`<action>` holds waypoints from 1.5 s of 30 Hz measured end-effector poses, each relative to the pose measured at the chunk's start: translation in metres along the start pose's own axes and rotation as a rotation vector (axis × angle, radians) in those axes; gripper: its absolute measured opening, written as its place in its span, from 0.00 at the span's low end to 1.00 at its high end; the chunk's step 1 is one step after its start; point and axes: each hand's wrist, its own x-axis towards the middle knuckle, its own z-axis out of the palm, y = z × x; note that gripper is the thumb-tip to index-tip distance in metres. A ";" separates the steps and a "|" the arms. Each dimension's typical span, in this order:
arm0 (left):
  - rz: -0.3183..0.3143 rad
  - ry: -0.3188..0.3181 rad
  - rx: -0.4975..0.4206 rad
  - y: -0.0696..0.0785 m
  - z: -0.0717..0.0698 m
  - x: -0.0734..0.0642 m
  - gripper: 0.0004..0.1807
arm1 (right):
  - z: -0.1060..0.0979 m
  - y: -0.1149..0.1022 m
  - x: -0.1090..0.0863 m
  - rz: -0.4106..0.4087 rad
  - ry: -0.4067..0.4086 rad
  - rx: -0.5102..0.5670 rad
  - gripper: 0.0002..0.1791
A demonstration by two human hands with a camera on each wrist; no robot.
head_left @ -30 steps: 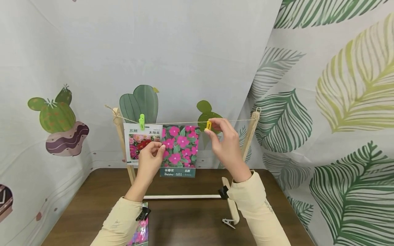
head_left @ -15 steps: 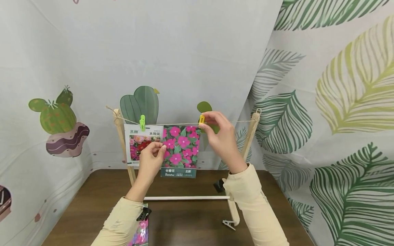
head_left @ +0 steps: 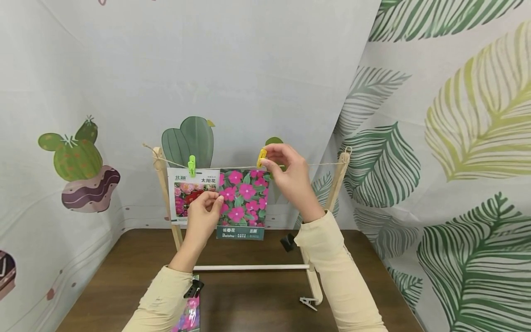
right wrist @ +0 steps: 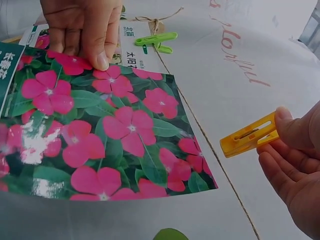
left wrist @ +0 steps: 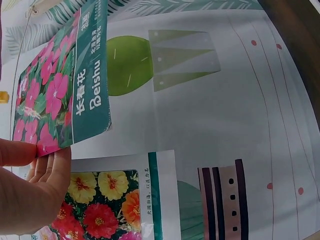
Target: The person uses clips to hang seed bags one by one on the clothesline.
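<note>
My left hand pinches the left edge of a seed packet with pink flowers, holding it upright with its top edge along the twine. Between thumb and fingers of my right hand is a yellow clothespin, just above the twine near the packet's top right corner. In the right wrist view the clothespin's tip points at the twine, a little apart from it. Left of the pink packet hangs a white seed packet with red and yellow flowers, fixed to the twine by a green clothespin.
Wooden posts hold the twine at both ends, joined low down by a white rod. A grey clothespin lies by the right foot on the brown table. Another flower packet lies partly under the left sleeve.
My right hand has moved left with the yellow clothespin, from beside the pink packet to above its top right corner, and the clothespin has tilted. My left hand keeps its hold.
</note>
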 end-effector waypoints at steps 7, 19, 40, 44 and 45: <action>0.001 0.005 -0.001 0.000 0.000 0.001 0.06 | 0.004 -0.025 0.006 0.068 -0.015 0.034 0.12; 0.012 0.007 -0.008 0.001 0.000 0.003 0.06 | 0.014 0.002 0.014 0.095 -0.037 0.049 0.11; 0.008 0.018 -0.028 0.001 0.003 0.001 0.06 | 0.024 0.000 0.019 0.177 -0.073 -0.034 0.08; 0.026 0.042 -0.025 0.002 0.003 0.001 0.05 | 0.025 0.000 0.018 0.185 -0.073 -0.051 0.07; 0.031 0.047 -0.026 0.002 0.003 0.000 0.05 | 0.025 0.000 0.018 0.190 -0.074 -0.057 0.07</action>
